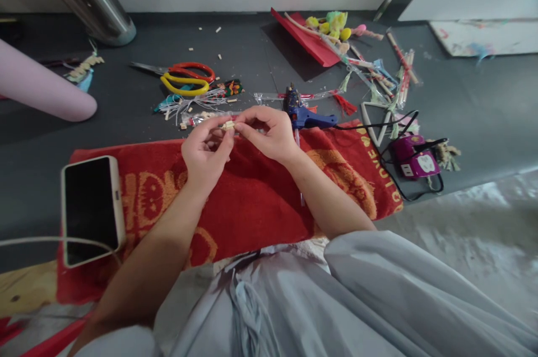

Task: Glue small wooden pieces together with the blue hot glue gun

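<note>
Together, the left hand [205,151] and right hand [269,131] pinch a small pale piece [228,125] between curled fingertips.

1. Hands: two, the left hand [204,151] and the right hand [269,131].
2. Scissors [185,78]: two pairs, one red-handled, one yellow-handled.
3. Glue gun [303,112]: one.
4. Phone [90,208]: one.
5. Red towel [252,194]: one.
6. Purple power adapter [414,160]: one.

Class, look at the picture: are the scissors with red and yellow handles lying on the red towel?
No, the scissors lie on the dark grey surface beyond the red towel.
</note>
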A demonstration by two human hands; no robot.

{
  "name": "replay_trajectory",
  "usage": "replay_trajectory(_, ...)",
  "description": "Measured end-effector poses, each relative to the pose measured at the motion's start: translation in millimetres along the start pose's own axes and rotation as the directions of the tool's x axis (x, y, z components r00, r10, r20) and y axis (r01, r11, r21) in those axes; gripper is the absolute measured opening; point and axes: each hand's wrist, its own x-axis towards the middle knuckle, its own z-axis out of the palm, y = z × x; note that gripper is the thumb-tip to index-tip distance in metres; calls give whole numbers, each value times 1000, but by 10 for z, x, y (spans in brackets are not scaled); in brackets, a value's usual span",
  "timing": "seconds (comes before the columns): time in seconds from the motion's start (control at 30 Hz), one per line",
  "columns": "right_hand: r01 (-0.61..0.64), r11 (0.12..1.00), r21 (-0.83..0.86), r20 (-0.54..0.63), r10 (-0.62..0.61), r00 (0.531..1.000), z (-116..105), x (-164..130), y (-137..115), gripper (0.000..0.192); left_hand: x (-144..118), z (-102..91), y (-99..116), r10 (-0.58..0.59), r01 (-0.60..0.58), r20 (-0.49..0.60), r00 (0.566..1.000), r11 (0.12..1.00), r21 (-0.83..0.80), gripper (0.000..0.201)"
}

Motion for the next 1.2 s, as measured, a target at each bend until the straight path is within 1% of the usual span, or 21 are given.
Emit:
replay_trajectory(0.13,-10,1000,15,-22,10,1000,-5,1,-21,27,10,-6,25,-37,37,22,999,999,3,27)
replay_trajectory(0.33,-90,989,113,-13,92,996,-4,12,-30,31,30,1,15,-87,87,32,996,996,-3,34)
replay_trajectory(0.47,-123,984,125,-12,125,992,-21,29,-28,30,35,5,34,-120,121,41,992,992,-30,34)
replay_trajectory(0.67,-139,984,113,-123,152,981,-41,53,64,30,55,8,69,-170,177,84,982,980,-92,35)
replay_trajectory(0.77,-158,981,110,-156,174,972,-53,65,120,32,73,5,31,-210,220,90,974,968,-124,35)
replay_trajectory(0.87,-150,979,136,-168,172,971,-61,69,135,33,90,-3,-19,-257,275,125,958,948,-162,33)
replay_trajectory(0.93,-141,979,147,-144,162,976,-63,65,116,32,101,-7,-34,-278,303,150,949,936,-182,32)
replay_trajectory(1.03,-140,976,166,-58,151,987,-66,51,61,32,116,-4,-23,-309,334,149,939,921,-201,33)
replay_trajectory(1.13,-142,974,177,26,140,990,-63,41,17,33,125,2,-13,-314,339,141,939,917,-210,34)
replay_trajectory(1.2,-141,976,167,49,134,990,-55,39,11,34,124,1,-23,-307,331,139,941,922,-201,33)
